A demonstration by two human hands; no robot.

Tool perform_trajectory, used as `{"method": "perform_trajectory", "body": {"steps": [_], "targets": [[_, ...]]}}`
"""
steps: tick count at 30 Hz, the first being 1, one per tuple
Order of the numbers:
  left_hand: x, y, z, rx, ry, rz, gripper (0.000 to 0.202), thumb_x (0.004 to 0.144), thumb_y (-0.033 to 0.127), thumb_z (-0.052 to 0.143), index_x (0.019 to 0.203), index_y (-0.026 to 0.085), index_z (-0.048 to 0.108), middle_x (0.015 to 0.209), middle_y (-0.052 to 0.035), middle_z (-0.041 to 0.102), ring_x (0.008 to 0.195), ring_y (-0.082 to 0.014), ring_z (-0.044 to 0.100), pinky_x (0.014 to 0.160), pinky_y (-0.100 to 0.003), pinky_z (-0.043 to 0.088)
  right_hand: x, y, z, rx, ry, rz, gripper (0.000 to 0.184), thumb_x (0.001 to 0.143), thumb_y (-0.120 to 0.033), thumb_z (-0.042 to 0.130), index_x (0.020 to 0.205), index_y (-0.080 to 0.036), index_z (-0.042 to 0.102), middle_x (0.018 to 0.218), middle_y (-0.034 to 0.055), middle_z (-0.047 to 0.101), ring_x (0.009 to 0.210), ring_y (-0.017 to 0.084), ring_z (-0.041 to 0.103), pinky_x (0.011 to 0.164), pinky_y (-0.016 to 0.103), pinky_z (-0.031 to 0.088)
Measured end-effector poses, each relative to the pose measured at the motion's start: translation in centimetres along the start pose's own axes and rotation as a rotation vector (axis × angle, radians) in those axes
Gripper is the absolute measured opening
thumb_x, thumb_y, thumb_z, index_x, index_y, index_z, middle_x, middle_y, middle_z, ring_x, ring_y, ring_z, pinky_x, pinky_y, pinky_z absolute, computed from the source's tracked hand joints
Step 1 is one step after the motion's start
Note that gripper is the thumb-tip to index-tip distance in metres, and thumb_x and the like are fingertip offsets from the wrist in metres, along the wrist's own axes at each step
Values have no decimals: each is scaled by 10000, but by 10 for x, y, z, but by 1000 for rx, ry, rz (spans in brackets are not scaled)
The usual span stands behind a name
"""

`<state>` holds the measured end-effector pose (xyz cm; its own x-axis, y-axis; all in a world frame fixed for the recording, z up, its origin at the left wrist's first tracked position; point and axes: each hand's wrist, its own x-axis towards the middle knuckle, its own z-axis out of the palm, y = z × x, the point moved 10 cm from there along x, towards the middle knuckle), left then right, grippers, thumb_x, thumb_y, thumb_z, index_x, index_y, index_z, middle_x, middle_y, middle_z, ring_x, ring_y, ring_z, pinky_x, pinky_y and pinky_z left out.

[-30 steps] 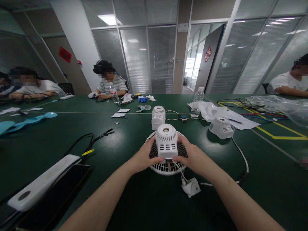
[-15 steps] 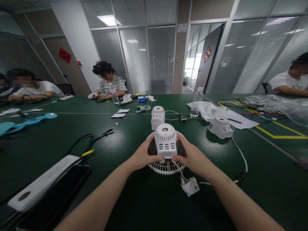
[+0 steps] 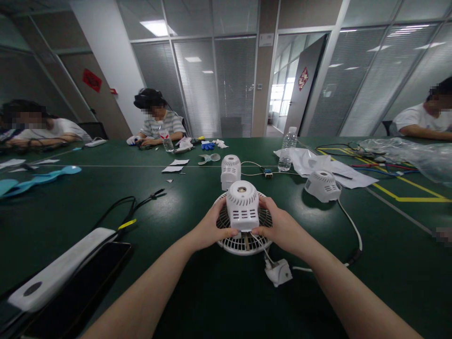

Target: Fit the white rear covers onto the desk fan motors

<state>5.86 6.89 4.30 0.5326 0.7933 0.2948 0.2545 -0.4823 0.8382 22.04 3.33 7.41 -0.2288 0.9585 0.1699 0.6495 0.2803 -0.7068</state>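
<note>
A white fan motor housing (image 3: 242, 204) stands on a round white fan grille (image 3: 243, 245) lying flat on the green table (image 3: 197, 292). My left hand (image 3: 208, 230) grips the housing's left side, fingers curled round its lower edge. My right hand (image 3: 280, 229) grips the right side the same way. A thin wire runs from under the housing to a small white switch box (image 3: 278, 272) just in front of the grille.
Two more white motor housings (image 3: 230, 170) (image 3: 322, 185) sit farther back, with a water bottle (image 3: 287, 149), papers and a plastic bag. A white power strip (image 3: 60, 269) and dark phone lie at the left front. Three other people sit round the table.
Almost nothing: both hands keep the same grip on the housing, and the view has shifted very slightly.
</note>
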Motion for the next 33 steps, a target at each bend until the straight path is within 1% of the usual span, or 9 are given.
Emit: {"method": "perform_trajectory", "body": {"steps": [7,11,16,18,19,22,24,28,33], "targets": [[-1,0,0,50,-7,12,919,714,417,785,1456,210,283,1499,-154,386,1381,-333,377,1152,-540,290,-1,0,1,-7,-22,32,845,709,-239,761,1437,-244,333,1408,91,540,1276,311,517,1068,519,405],[-1,0,-1,75,27,32,918,718,458,773,1463,220,292,1488,-148,403,1373,-342,385,1145,-561,283,-3,0,1,-27,-29,-9,849,742,-284,740,1462,-245,290,1437,99,510,1287,312,507,1081,527,392],[-3,-4,-4,102,63,80,1058,666,633,747,1498,217,243,1538,-156,330,1406,-376,322,1159,-564,249,-7,-3,1,-7,-31,-91,988,734,-345,758,1516,-272,159,1503,110,423,1370,324,416,1134,558,315],[-3,-6,-11,81,112,109,1069,703,708,665,1515,202,189,1562,-157,288,1429,-362,284,1179,-529,225,-9,-2,0,-18,11,-79,1021,746,-413,746,1530,-273,107,1519,128,391,1388,341,384,1132,585,300],[-3,-7,-17,59,146,108,1004,760,719,594,1516,200,184,1560,-152,297,1431,-343,291,1181,-510,234,-10,-2,-1,-35,41,-74,1037,747,-441,740,1534,-274,86,1532,133,368,1398,347,364,1133,593,290],[-3,-21,-34,36,280,10,677,930,613,406,1476,230,289,1492,-112,428,1384,-280,395,1153,-468,306,-13,-8,3,-100,117,-79,1120,712,-467,764,1541,-284,33,1583,117,265,1428,343,304,1153,574,261],[-4,-34,-44,107,361,-93,537,963,515,409,1428,249,376,1435,-87,503,1343,-261,453,1139,-466,325,-15,-10,11,-117,137,-79,1202,673,-462,795,1542,-281,-15,1600,109,221,1438,337,281,1165,549,253],[-2,-53,-48,206,383,-197,468,928,392,509,1368,240,461,1384,-85,557,1293,-262,509,1128,-474,341,-14,-2,21,-83,182,5,1336,606,-472,833,1531,-281,-111,1599,112,218,1437,354,275,1159,551,256],[0,-67,-46,169,369,-224,445,902,349,547,1332,241,503,1325,-87,600,1233,-262,561,1082,-479,403,-9,-1,21,-24,193,7,1282,664,-447,793,1523,-283,-144,1536,103,366,1398,320,367,1150,535,269]]}}
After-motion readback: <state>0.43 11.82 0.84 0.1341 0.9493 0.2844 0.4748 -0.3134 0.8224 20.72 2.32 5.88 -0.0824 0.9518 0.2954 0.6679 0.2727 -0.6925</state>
